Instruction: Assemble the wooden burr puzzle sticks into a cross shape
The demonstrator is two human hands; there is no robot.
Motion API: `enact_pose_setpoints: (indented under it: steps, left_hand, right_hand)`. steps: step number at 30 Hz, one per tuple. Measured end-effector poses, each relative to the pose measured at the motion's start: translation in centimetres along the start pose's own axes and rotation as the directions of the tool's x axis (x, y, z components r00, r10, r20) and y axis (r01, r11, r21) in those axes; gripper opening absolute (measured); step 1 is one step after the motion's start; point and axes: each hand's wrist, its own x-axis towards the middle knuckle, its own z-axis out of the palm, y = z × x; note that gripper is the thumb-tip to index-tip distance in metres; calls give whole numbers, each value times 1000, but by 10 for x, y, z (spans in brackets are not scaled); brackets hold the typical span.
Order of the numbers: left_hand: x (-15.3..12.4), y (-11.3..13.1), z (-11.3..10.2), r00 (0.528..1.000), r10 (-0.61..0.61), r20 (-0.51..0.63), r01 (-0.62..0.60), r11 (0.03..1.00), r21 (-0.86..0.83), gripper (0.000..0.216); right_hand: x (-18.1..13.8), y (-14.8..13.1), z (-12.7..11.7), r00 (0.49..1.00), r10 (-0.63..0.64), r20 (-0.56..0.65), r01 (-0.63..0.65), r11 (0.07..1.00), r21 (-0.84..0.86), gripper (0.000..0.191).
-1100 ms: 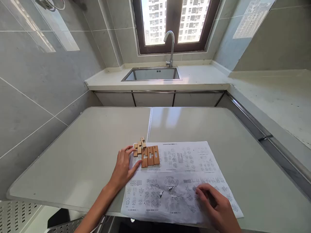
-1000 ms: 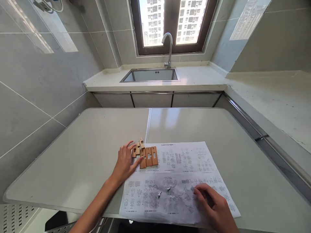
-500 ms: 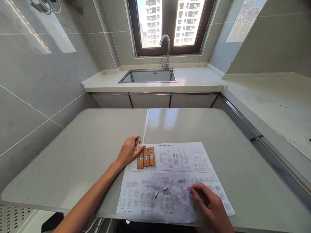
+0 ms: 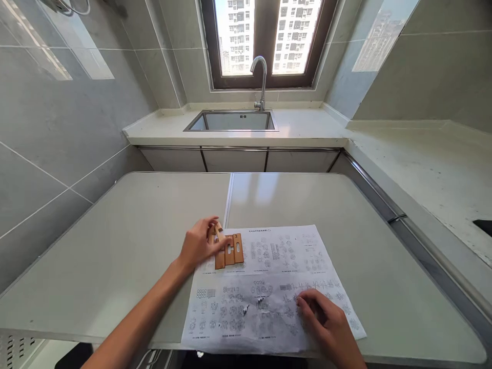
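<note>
The left hand (image 4: 198,245) lay closed around a small wooden piece (image 4: 217,231), pinched between thumb and fingers and raised a little off the sheet, its long axis tilted up and away from the person. Just beside that hand, to its right and touching or very nearly touching the fingertips, three flat wooden pieces (image 4: 229,250) lay side by side in a row, their long axes running away from the person toward the sink, each with a slot cut in it and at least one with a number on its face. So the row lay directly to the right of the left hand and well forward and left of the right hand (image 4: 326,322), which made the left hand by far the nearer of the two. The right hand rested palm down on the near right part of the instruction sheet (image 4: 292,256), fingers curled loosely and holding nothing, pressing the paper flat. The sheet, printed with many small diagrams, lay across the near half of the tabletop (image 4: 134,230), and the row of pieces sat on its far left corner. A seam ran down the middle of the tabletop. Beyond it, well apart from the hands, stood a counter with a steel sink (image 4: 234,121) and a curved faucet (image 4: 261,77) under a window (image 4: 265,41).
</note>
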Motion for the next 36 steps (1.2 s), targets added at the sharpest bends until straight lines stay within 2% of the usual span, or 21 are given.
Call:
enact_pose_setpoints:
  steps: [2,4,5,9,13,17,23,25,28,30,32,34,36]
  left_hand:
    - [-12,32,7,970,222,93,-214,972,-94,68]
    - [-23,63,17,901,411,138,-389,907,-163,69]
    - [-27,76,23,875,465,135,-438,879,-187,70]
    - [-37,105,50,798,565,208,-517,820,-244,67]
    - [-42,113,70,774,581,252,-522,810,-266,68]
    - [-45,114,69,777,556,297,-472,825,-310,70]
    - [-46,93,38,788,486,378,-402,871,-283,94]
    - [-49,84,31,796,451,403,-386,892,-236,91]
    - [-54,76,26,835,383,394,-307,920,-244,84]
    - [-57,74,24,858,323,399,-194,924,-330,79]
    - [-61,74,22,869,222,442,8,887,-461,78]
    - [-66,77,18,860,105,500,232,793,-564,82]
    - [-72,80,16,846,28,533,365,698,-616,84]
  right_hand:
    - [2,-4,-1,1000,-14,16,15,1000,-21,41]
    - [4,-9,-3,998,-32,51,33,999,-37,37]
    - [5,-12,-3,996,-41,76,44,998,-43,35]
    - [7,-24,-2,986,-75,148,86,994,-68,28]
    - [5,-30,5,988,-63,143,76,993,-93,27]
    - [4,-31,14,994,-30,102,38,996,-75,26]
    - [4,-32,29,996,-51,75,64,981,-185,30]
    - [4,-32,35,996,-68,64,81,969,-234,32]
    - [5,-31,41,994,-90,59,102,958,-267,33]
    - [6,-32,42,994,-97,51,107,958,-265,33]
    - [7,-34,39,995,-96,41,103,967,-231,32]
    - [7,-38,33,995,-93,39,98,982,-159,31]
    - [6,-44,27,995,-91,47,94,993,-75,30]
